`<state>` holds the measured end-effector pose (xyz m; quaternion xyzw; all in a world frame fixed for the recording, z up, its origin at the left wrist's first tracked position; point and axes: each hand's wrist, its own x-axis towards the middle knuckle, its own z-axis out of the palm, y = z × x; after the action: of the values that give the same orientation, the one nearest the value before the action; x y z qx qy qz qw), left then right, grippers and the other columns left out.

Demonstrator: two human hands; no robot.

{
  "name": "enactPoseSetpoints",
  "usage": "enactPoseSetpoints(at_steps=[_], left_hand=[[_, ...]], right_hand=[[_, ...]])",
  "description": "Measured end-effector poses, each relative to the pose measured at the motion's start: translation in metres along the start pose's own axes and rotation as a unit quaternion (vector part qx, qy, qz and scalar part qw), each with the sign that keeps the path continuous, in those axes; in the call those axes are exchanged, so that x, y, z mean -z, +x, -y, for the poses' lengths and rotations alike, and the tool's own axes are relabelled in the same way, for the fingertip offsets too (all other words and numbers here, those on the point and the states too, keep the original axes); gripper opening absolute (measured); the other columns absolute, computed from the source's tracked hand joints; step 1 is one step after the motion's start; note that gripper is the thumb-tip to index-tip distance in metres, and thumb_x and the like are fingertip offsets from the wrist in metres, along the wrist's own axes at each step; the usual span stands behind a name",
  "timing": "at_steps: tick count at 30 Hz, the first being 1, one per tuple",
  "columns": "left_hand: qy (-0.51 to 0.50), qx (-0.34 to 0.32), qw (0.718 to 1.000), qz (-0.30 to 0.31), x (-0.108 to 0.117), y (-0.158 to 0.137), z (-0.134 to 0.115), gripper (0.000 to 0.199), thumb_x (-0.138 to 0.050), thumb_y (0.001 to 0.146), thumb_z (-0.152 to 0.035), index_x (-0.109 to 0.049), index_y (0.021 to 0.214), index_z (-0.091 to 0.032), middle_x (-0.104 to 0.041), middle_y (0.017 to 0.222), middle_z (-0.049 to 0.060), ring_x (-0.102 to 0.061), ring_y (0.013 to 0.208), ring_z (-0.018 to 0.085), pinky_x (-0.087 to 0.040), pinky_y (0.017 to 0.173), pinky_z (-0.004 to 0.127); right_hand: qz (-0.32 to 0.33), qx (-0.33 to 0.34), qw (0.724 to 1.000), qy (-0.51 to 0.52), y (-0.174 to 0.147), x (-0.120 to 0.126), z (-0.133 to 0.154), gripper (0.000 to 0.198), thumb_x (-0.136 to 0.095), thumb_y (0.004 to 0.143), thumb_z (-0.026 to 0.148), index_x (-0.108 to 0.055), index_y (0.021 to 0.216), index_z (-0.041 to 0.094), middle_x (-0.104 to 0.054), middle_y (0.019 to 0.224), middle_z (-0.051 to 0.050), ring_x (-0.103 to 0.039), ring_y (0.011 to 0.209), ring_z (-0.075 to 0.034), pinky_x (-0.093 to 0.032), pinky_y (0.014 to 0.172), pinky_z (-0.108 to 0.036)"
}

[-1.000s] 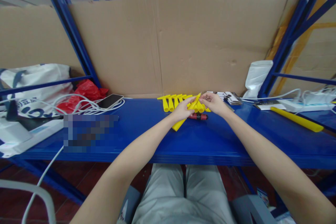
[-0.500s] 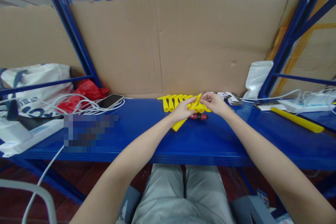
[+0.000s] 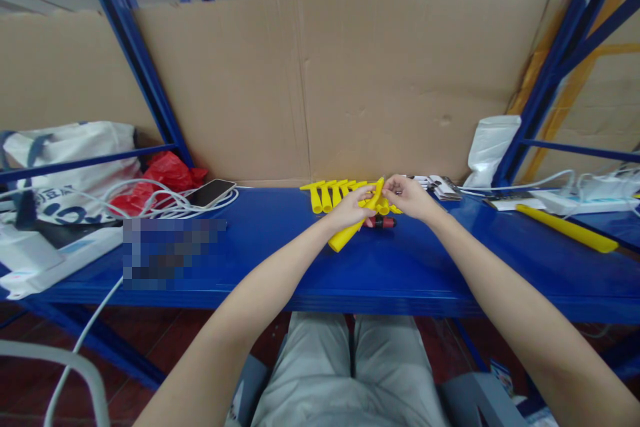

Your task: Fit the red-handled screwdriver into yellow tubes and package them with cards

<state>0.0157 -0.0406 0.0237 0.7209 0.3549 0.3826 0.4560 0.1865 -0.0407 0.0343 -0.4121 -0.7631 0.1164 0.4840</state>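
My left hand [image 3: 354, 205] is wrapped around a yellow plastic tube [image 3: 344, 237] with a narrow, tapered tip. Its round wide end points down toward the front edge, and the tip slants up to the right. At that tip, the fingers of my right hand [image 3: 404, 195] are pinched together; anything small between them is hidden. Behind my hands, several like yellow tubes [image 3: 327, 201] lie side by side in a row. Just under the held tube lies a red and black object [image 3: 384, 222], partly covered, its kind unclear.
The blue shelf [image 3: 280, 247] ends at a cardboard wall [image 3: 390, 87]. On the left are a phone [image 3: 212, 193], white cables, a red plastic bag [image 3: 173, 172] and a cloth bag [image 3: 80, 173]. A longer yellow piece [image 3: 565, 228] and a white pouch [image 3: 493, 147] lie right.
The held tube has turned slightly in my left hand, so its round end shows more and its tip stands a little steeper. My right hand stays close to the tip.
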Motion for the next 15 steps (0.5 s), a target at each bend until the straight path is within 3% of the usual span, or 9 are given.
enactPoseSetpoints(at_steps=[4,10,15], left_hand=[[-0.011,0.015,1.000,0.019,0.0001,-0.0017,-0.0009,0.073,-0.056,0.069,-0.001,-0.039,0.136,-0.024,-0.039,0.141,0.019,-0.059,0.047,0.004,-0.045,0.038,0.018],[-0.017,0.022,0.998,0.049,0.0037,-0.0022,-0.0008,0.073,-0.057,0.071,-0.002,-0.038,0.137,-0.028,-0.035,0.143,0.018,-0.059,0.049,0.003,-0.042,0.037,0.015],[-0.016,0.040,0.997,0.061,0.0052,-0.0047,-0.0050,0.073,-0.054,0.071,0.000,-0.037,0.138,-0.026,-0.030,0.146,0.019,-0.058,0.047,0.003,-0.041,0.035,0.016]], right_hand=[[0.006,0.010,1.000,-0.012,-0.0005,0.0012,-0.0006,0.006,-0.055,0.072,0.025,-0.053,0.068,0.020,-0.055,0.061,0.000,-0.050,0.057,-0.013,-0.039,0.055,-0.026],[0.048,0.031,0.993,-0.100,0.0002,0.0058,0.0037,0.005,-0.050,0.076,0.020,-0.050,0.072,0.019,-0.056,0.062,-0.001,-0.052,0.058,-0.014,-0.039,0.057,-0.025],[0.081,0.093,0.962,-0.242,0.0013,0.0053,0.0067,0.008,-0.042,0.081,0.016,-0.048,0.077,0.018,-0.058,0.069,-0.005,-0.053,0.062,-0.016,-0.037,0.059,-0.026]])
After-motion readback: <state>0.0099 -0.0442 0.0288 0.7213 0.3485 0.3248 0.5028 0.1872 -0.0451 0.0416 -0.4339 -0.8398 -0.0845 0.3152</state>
